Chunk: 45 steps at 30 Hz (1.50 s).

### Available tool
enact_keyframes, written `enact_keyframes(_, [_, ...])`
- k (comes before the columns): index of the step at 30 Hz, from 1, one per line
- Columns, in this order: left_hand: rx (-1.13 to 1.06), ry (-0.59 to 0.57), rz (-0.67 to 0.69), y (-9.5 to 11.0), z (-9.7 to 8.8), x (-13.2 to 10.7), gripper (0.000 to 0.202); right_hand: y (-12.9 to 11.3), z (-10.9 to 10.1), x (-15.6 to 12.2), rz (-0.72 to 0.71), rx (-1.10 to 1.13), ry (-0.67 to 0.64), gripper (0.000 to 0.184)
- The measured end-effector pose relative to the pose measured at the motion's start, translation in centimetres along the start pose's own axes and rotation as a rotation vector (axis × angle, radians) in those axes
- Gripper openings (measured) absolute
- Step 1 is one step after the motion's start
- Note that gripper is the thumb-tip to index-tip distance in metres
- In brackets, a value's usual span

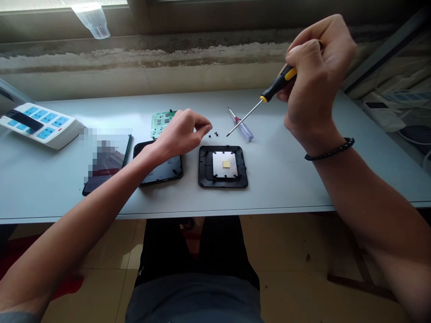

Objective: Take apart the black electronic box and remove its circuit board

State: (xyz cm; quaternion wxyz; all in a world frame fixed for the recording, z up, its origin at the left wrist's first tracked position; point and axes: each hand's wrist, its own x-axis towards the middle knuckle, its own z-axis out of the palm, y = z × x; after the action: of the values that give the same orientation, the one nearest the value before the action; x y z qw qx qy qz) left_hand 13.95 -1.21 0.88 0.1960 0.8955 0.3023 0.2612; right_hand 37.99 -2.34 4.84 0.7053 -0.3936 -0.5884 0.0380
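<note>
My right hand [314, 83] is raised above the right of the table, shut on a screwdriver [279, 83] with a black and yellow handle. Its steel shaft slants down and left. Below the shaft lies a second screwdriver [244, 128] with a clear handle. My left hand [182, 134] rests low with its fingertips bunched, just left of several tiny black screws [213, 134]. A green circuit board [162, 124] is partly hidden behind that hand. A black square housing [222, 184] holds a white panel with a yellow pad. A black cover [164, 176] lies under my left wrist.
A white power strip [38, 124] with blue sockets stands at the table's left end. A dark phone [104, 166], partly blurred, lies next to it. The pale table [286, 179] ends at a front edge above my lap. More cables and a power strip [380, 114] sit beyond the right end.
</note>
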Motion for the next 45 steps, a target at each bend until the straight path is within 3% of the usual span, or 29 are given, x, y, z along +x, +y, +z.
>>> enact_keyframes(2, [0.068,0.045,-0.033,1.5,-0.1,-1.0,0.023,0.3,0.1,-0.1,0.018,-0.003,-0.014,0.019])
enact_keyframes(7, [0.114,-0.035,0.081,4.2,0.2,-3.1,0.031,0.9,0.2,-0.4,0.068,-0.005,-0.061,0.036])
enact_keyframes(12, [0.117,-0.163,0.167,4.6,0.9,-3.7,0.047,1.2,0.3,-0.8,0.172,0.014,-0.109,0.035])
enact_keyframes(16, [0.168,-0.241,0.176,4.5,0.8,-3.8,0.061,2.7,0.8,-0.8,0.232,0.031,-0.08,0.034])
enact_keyframes(23, [0.328,-0.363,0.125,5.9,0.6,-3.1,0.049,4.8,1.0,-0.6,0.332,0.063,-0.074,0.031])
enact_keyframes(33, [0.432,-0.35,0.067,7.2,0.8,-3.5,0.034,-0.1,-0.2,-1.9,0.566,0.175,-0.235,0.008])
enact_keyframes(40, [0.427,-0.325,0.044,7.2,0.6,-3.8,0.032,-0.3,-0.5,-1.6,0.733,0.205,-0.472,0.011])
enact_keyframes(45, [0.386,-0.301,0.047,6.7,0.7,-3.8,0.035,0.0,-1.0,-1.2,0.748,0.2,-0.677,0.02])
